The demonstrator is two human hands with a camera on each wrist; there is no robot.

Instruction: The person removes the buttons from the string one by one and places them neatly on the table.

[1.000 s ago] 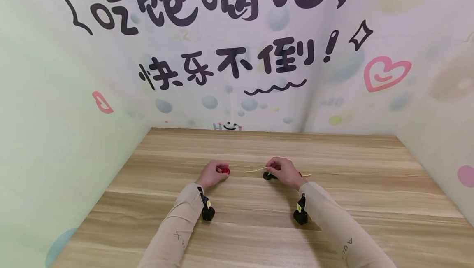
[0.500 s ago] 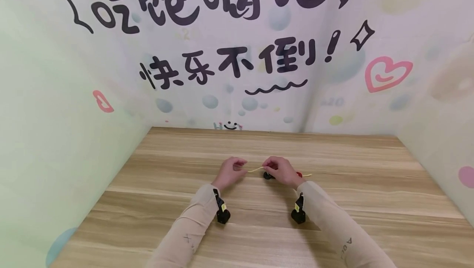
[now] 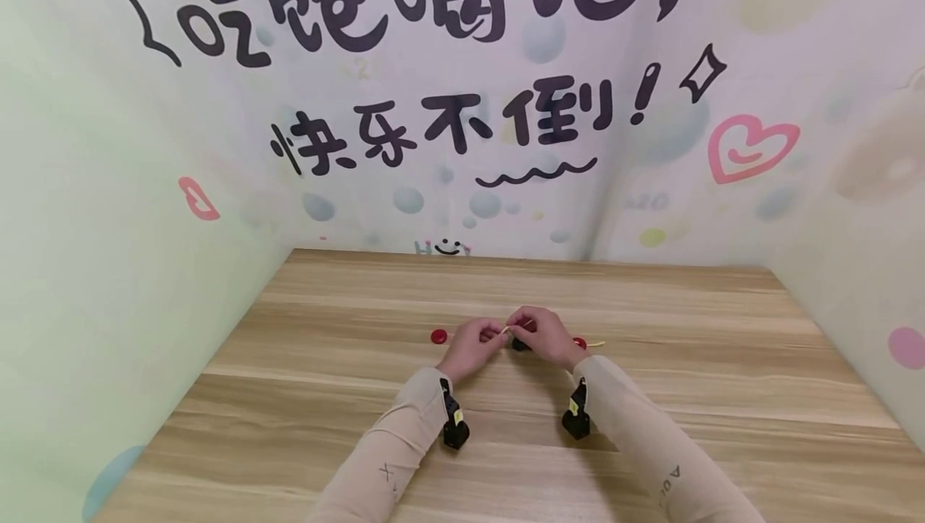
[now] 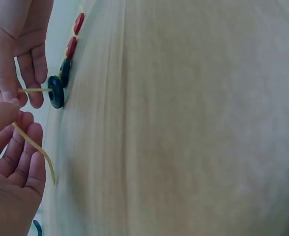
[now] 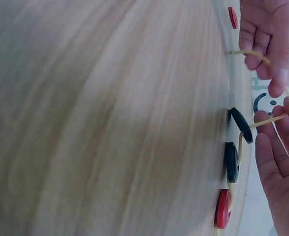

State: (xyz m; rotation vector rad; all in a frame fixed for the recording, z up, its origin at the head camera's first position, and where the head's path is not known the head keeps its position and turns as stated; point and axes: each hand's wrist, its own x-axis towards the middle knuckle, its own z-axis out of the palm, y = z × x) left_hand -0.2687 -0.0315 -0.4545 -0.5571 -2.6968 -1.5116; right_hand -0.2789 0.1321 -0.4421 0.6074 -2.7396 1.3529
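At mid-table we see left hand (image 3: 473, 344) pinching free end of yellow cord (image 4: 33, 143), right hand (image 3: 538, 334) pinching cord beside dark button (image 4: 56, 92), likely to steady it for threading. 1 loose red button (image 3: 438, 337) lies left on table (image 3: 325, 418).

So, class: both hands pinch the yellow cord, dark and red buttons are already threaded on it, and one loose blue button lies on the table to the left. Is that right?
Not quite: the loose button is red, not blue, as the head view shows. The rest holds: the left hand and right hand pinch the yellow cord, with dark buttons and a red button threaded on it.
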